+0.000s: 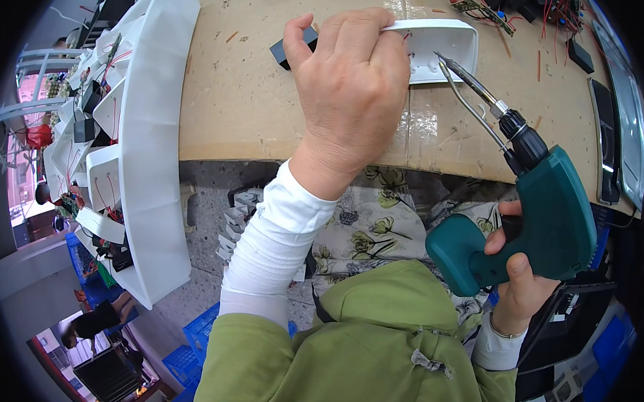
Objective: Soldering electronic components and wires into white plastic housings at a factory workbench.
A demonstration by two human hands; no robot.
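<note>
My left hand (356,80) reaches over the worktable with its back up, fingers curled over the left end of a white plastic housing (454,45). The thumb and what lies under the palm are hidden. A small black box (285,52) sits just left of the hand, partly behind its outstretched little finger. My right hand (516,281) is wrapped round the handle of a green soldering gun (555,211). The gun's metal tip and thin solder feed tube (473,107) point up and left, over the open inside of the housing.
A white tray (155,158) on the left holds several white housings with red wires and black parts. Circuit boards and wires (488,11) lie at the back right. A dark phone-like slab (603,138) rests along the table's right edge. Blue crates (201,332) stand on the floor.
</note>
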